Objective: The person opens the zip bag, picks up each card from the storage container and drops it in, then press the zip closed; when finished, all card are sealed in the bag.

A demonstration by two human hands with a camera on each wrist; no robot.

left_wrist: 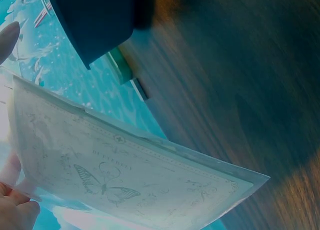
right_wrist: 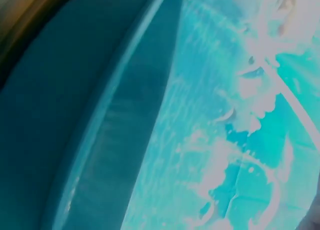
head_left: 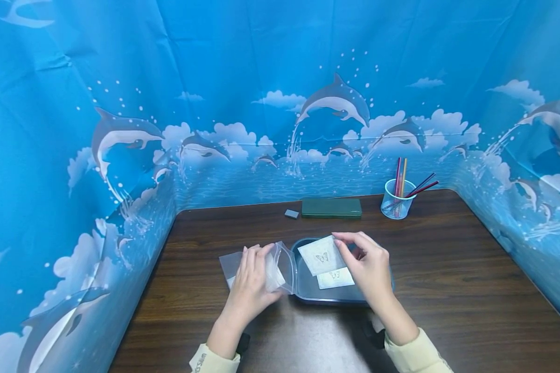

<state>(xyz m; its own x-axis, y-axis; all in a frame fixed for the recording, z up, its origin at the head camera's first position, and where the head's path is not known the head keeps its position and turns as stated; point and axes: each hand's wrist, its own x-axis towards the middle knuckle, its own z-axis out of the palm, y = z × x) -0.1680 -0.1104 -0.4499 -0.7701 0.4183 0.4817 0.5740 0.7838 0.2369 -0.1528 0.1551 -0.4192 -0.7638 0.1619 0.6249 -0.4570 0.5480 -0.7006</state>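
My left hand [head_left: 249, 282] grips a clear plastic bag [head_left: 287, 261] with white paper inside, at the left side of a dark tray [head_left: 305, 291]. In the left wrist view, a butterfly print shows on the paper [left_wrist: 105, 185] through the clear plastic. Between thumb and fingers, my right hand [head_left: 371, 267] pinches a white card [head_left: 313, 258] with a small butterfly print, held over the tray. Beneath it, a second white butterfly card [head_left: 338, 281] lies in the tray, partly covered by the first. The right wrist view shows mainly the tray's rim [right_wrist: 95, 120], blurred.
Behind the tray lies a flat green case [head_left: 331, 208] with a small grey block [head_left: 291, 213] to its left. A mesh cup [head_left: 395, 206] of pencils stands at the back right. A dolphin-printed curtain [head_left: 242, 77] encloses the wooden table [head_left: 462, 274] at the back and sides.
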